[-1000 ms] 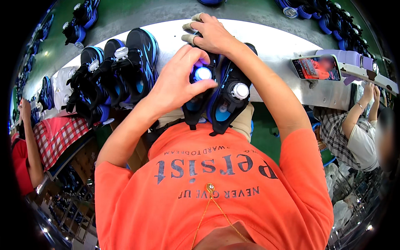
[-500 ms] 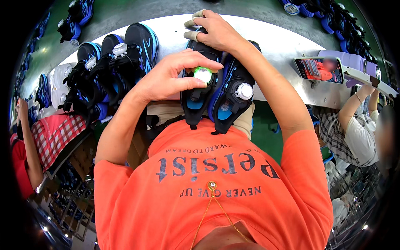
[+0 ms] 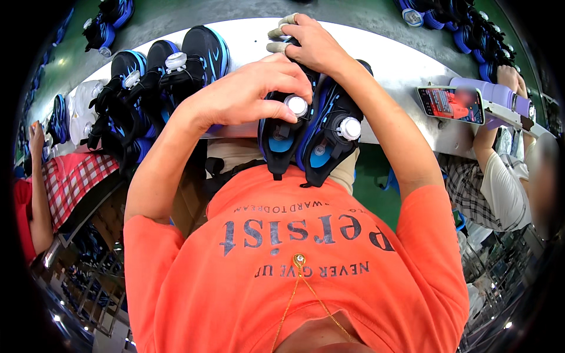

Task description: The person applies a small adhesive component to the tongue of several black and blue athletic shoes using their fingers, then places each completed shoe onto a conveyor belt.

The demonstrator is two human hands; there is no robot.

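A pair of black shoes with blue insoles stands at the near edge of the metal table, heels toward me. On the left shoe (image 3: 279, 136), my left hand (image 3: 253, 88) pinches a round white dial knob (image 3: 296, 106) between thumb and fingers. My right hand (image 3: 315, 46) reaches over to that shoe's toe and wraps it; several of its fingertips wear beige finger covers. Beside it the right shoe (image 3: 336, 103) bears a similar white dial knob (image 3: 349, 128), which neither hand touches. My hands hide most of the left shoe's front.
More black-and-blue shoes (image 3: 203, 56) with white dials stand to the left on the table (image 3: 376, 53). A phone (image 3: 452, 105) leans by a lilac bottle (image 3: 488, 91) at the right. Co-workers sit on both sides, and further shoes (image 3: 479, 35) line the far surface.
The knob under my left hand glowed green before and looks white now. Left fingers have shifted around it slightly; the right hand stays at the toe. The right-hand co-worker's arm reaches farther up.
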